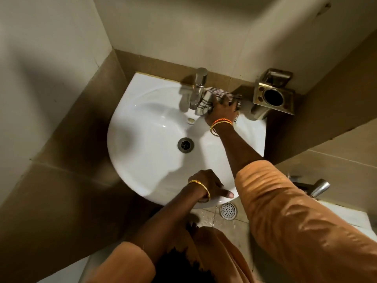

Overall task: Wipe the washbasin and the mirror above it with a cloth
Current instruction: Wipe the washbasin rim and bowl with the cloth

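Tiles in brown cover the lower walls of a narrow corner, with paler wall above. A white basin is fixed into that corner, glossy, its bowl bare around a metal drain. A chrome tap stands at the back rim, and a small overflow cap sits below it; a dark mark beside the cap may be a maker's logo, but it is too small to read. No other writing shows.

On the wall to the right of the basin hangs a brass-coloured holder with a round cup opening. Lower right, a second tap juts from the wall. The floor under the basin is wet, pale tile with a round drain grate.

The right hand, with orange and gold bangles at the wrist, presses a checked cloth against the back rim just right of the tap's base, fingers spread and closed down over the fabric. The left hand, wearing a gold bangle, rests on the basin's front rim, fingers curled over the edge, holding nothing else. Both sleeves are orange.
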